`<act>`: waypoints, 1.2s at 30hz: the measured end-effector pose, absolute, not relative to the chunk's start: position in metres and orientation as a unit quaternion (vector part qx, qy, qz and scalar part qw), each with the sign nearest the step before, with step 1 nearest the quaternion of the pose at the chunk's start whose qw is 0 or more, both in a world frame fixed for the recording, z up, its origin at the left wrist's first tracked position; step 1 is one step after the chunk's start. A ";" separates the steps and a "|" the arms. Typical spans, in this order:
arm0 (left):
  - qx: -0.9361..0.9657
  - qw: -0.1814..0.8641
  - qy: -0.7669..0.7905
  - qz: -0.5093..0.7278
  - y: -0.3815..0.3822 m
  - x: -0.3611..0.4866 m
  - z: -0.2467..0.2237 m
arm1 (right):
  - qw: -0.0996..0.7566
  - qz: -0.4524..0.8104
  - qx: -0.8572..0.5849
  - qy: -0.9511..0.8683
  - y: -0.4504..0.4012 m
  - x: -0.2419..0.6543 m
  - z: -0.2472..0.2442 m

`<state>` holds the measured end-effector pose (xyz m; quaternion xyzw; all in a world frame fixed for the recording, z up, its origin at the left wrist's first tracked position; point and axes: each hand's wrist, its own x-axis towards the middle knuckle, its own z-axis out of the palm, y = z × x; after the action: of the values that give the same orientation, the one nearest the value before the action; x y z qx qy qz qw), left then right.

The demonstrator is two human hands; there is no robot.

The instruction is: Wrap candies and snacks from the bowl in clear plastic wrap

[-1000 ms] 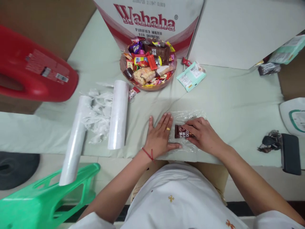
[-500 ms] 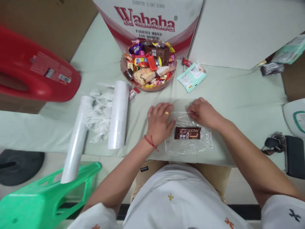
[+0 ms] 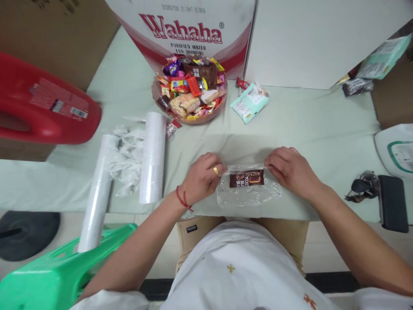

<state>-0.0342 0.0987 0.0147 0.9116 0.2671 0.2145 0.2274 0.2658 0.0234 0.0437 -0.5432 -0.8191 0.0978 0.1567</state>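
A clear plastic bag [image 3: 238,199] lies on the cloth-covered table in front of me. On or inside it rests a small brown cocoa snack packet [image 3: 247,178]; I cannot tell which. My left hand [image 3: 204,176], with a gold ring and a red wrist cord, pinches the bag's far left corner. At the far right corner, my right hand [image 3: 290,170] also has its fingers closed on the plastic. The bag's far edge is stretched straight between both hands.
A bowl [image 3: 196,122] of wrapped sweets stands beyond, before a Wahaha carton [image 3: 190,26]. Mint-green packet [image 3: 250,103] sits right of it. Two plastic rolls [image 3: 152,159] lie left, near a red jug [image 3: 48,103]. A phone [image 3: 392,202] and keys [image 3: 363,187] are at right.
My left hand, fingers spread before, has closed on the bag's left corner. The far edge has come nearer to the packet and been pulled taut. The whole view has shifted slightly.
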 end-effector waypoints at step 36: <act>0.874 0.308 0.290 0.238 0.004 -0.073 -0.008 | 0.255 0.231 -0.526 -0.778 -0.066 0.275 0.023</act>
<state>-0.0729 0.0038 -0.0083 0.8741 0.2904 0.2379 0.3082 0.2754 -0.0657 0.0228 -0.5260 -0.7778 0.2314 0.2547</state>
